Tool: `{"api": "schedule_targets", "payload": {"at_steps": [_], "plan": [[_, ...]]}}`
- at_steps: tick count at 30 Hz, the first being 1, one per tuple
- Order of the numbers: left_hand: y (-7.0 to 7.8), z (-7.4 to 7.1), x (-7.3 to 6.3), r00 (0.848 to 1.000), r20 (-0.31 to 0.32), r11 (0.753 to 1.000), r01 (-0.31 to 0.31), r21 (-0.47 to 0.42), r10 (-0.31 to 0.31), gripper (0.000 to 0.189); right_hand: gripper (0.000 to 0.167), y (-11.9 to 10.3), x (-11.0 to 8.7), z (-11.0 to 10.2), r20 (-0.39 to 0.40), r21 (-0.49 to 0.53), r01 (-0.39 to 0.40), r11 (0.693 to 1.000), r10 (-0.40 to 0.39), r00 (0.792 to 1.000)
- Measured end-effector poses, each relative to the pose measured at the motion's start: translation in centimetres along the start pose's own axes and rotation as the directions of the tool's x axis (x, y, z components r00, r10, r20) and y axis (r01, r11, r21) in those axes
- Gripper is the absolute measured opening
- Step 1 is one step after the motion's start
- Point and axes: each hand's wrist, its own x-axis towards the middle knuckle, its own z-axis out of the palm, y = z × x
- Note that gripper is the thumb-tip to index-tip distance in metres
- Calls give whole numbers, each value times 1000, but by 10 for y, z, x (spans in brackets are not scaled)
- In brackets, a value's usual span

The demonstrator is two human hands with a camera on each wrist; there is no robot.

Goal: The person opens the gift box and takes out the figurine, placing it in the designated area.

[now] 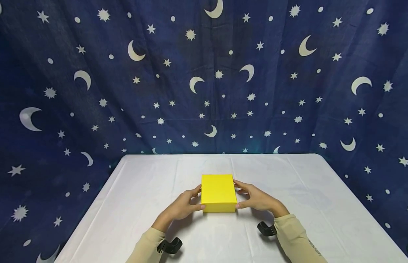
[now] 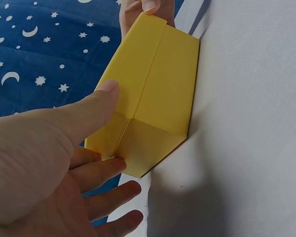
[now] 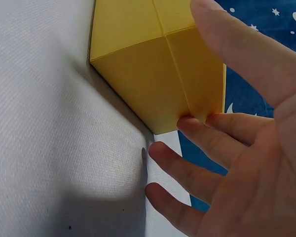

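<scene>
A yellow lidded box sits on the white-covered table, and a seam runs round its sides below the top. My left hand holds its left side, the thumb at the near corner and fingertips farther back. On the opposite side my right hand grips it likewise. In the left wrist view the left thumb lies on the box's upper band, two fingertips touch its side and the lower fingers stay off it. The right wrist view has the right hand's fingers similarly placed. The box's contents are hidden.
The white tablecloth spreads around the box. Behind the table hangs a dark blue curtain with moons and stars. A black wrist device is on the left wrist, and another black device on the right.
</scene>
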Motion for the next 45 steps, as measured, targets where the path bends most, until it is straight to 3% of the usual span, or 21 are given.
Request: {"api": "schedule_targets", "payload": {"at_steps": [15,45], "plan": [[-10,-9,7,1000,3,999,-28,-23,28,83,101,-2,8,2,-18,24,-13,1000,13,1000],[-6,-11,7,1000,-4,1000,-16,-25,16,83,102,-7,9,1,-23,21,-15,1000,16,1000]]}}
